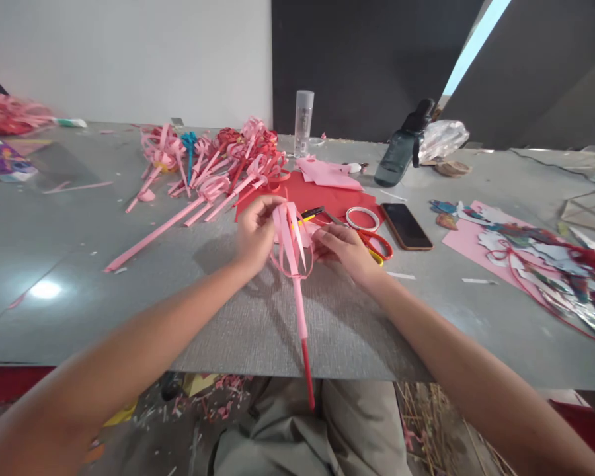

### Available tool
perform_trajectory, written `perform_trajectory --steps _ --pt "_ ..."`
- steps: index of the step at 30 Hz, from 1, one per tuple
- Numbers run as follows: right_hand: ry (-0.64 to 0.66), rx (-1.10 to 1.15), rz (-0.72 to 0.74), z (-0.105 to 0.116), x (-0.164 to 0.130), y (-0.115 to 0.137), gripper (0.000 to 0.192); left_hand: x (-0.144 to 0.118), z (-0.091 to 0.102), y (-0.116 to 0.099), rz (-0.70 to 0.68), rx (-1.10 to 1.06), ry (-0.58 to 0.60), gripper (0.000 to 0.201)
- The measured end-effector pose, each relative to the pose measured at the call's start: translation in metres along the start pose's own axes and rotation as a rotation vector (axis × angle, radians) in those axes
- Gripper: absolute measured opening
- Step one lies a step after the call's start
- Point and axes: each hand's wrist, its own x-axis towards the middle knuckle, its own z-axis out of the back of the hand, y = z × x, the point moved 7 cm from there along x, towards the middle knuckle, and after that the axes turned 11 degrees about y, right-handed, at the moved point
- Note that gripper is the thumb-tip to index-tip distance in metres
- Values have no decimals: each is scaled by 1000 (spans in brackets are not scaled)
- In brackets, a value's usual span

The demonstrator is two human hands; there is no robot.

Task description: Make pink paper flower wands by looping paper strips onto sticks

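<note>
A grey surface (129, 284) stretches in front of me, backed by a white wall on the left and a dark panel on the right. My left hand (254, 235) is up over the middle of it, fingers pinched closed on the top of a pink paper flower (291, 248) whose long strips hang in loops. Its stem (305, 344), pink above and red below, runs down past the near edge of the surface toward my lap. My right hand (344, 251) lies just beside the flower's strips, fingers curled against them; whether they actually grip a strip I cannot tell. Just beyond my right hand lie red-handled scissors (379, 243), a roll of tape (362, 218) and a dark phone (406, 226), on and beside a red paper sheet (327, 196). A heap of finished pink and red flowers (213, 168) lies farther back on the left. A dark green bottle (401, 149) stands behind the phone.
</note>
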Motion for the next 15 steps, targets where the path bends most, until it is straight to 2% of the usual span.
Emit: perform_trajectory --steps 4,7,9,11,15 --pt "243 75 -194 -33 -11 -6 38 5 27 -6 -139 76 -211 10" --pt "377 113 -263 -54 -21 -4 41 9 40 1 -147 107 -261 12" --pt "392 103 -270 -59 -25 -2 57 11 46 9 -107 126 -267 15" --pt "374 102 -247 -57 -25 1 62 12 47 18 -44 134 -257 18" --pt "306 155 -151 -48 -22 12 46 13 38 34 95 64 -179 12"
